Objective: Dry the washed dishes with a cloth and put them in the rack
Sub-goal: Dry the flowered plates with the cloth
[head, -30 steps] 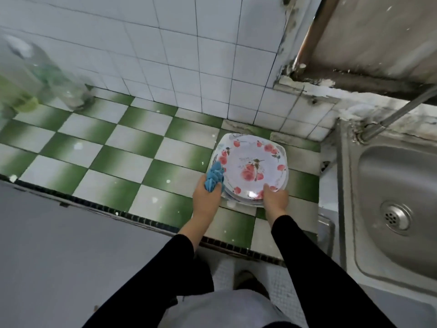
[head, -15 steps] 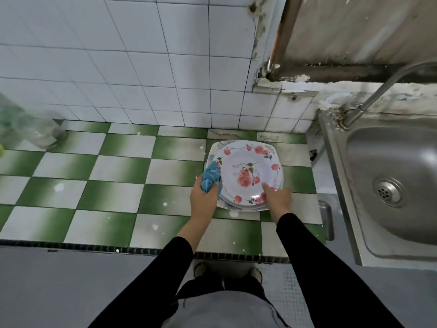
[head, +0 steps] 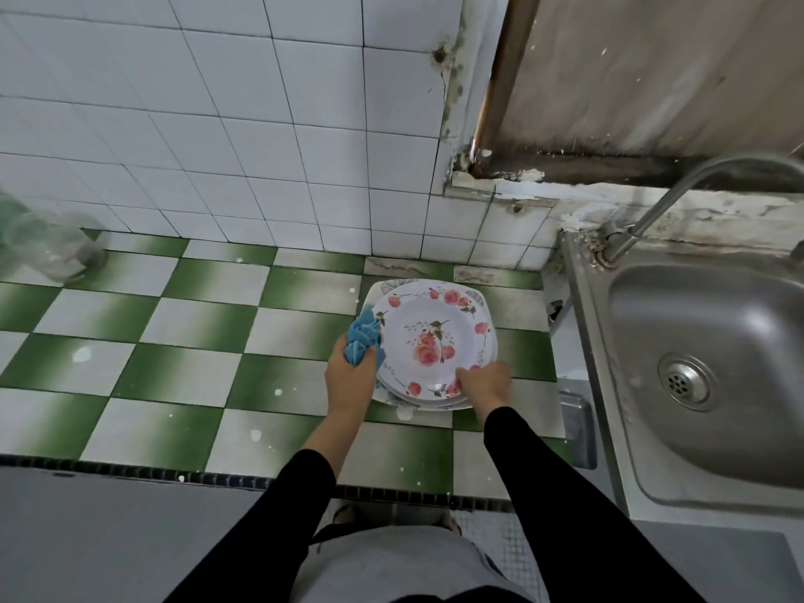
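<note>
A stack of white plates rests on the green-and-white tiled counter [head: 182, 324] near the back wall. The top plate [head: 435, 337] has pink roses printed on it. My left hand [head: 350, 376] sits at the stack's left rim and grips a bunched blue cloth [head: 363, 337]. My right hand [head: 485, 385] is at the near right rim, fingers curled onto the top plate's edge. No rack is in view.
A steel sink [head: 713, 367] with a drain and a curved tap [head: 678, 198] lies right of the plates. A blurred clear jar [head: 48, 245] stands at the far left by the white tiled wall. The counter's dark front edge runs below my arms.
The view has swung right and down, bringing the sink and tap further in. Both hands stay at the stack's rims, the right hand shifting slightly onto the top plate's edge.
</note>
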Demonstrator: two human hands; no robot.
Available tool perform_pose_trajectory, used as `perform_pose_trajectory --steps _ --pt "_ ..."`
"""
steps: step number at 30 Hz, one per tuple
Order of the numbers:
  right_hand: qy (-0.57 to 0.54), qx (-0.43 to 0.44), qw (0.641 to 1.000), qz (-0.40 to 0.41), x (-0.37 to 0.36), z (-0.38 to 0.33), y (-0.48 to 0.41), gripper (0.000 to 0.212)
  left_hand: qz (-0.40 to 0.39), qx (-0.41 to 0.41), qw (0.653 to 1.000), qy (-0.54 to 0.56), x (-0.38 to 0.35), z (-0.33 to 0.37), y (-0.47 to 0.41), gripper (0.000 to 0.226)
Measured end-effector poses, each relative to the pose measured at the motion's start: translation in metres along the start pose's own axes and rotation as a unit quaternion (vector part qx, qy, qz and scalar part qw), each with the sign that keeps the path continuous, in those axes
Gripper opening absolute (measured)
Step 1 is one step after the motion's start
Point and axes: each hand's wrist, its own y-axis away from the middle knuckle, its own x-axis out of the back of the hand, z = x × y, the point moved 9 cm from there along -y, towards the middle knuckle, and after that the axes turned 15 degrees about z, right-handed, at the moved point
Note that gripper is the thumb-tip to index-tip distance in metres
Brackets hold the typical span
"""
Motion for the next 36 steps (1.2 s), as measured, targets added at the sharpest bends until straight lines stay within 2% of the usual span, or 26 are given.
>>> perform_pose_trajectory --steps 16,19,23,29,36 --pt "-0.002 0.003 0.999 -0.051 0.016 -0.014 -0.002 0.035 0.014 -0.014 1.000 0.009 0.002 0.007 0.009 0.026" --pt "-0.029 -0.002 0.998 -0.051 0.021 -0.016 -0.001 0.039 0.014 -0.019 1.000 0.007 0.002 0.004 0.007 0.027" --pt "-0.044 -0.023 0.998 -0.028 0.032 -0.013 0.000 0.056 0.006 -0.014 1.000 0.002 -0.001 -0.002 0.006 0.029" --pt "-0.069 -0.052 0.996 -0.021 0.047 -0.018 0.008 0.060 0.002 -0.009 1.000 0.003 -0.005 -0.002 0.006 0.033" --pt "-0.104 -0.032 0.994 0.023 0.070 -0.031 0.010 0.061 -0.004 -0.013 1.000 -0.006 -0.005 -0.001 0.007 0.035"
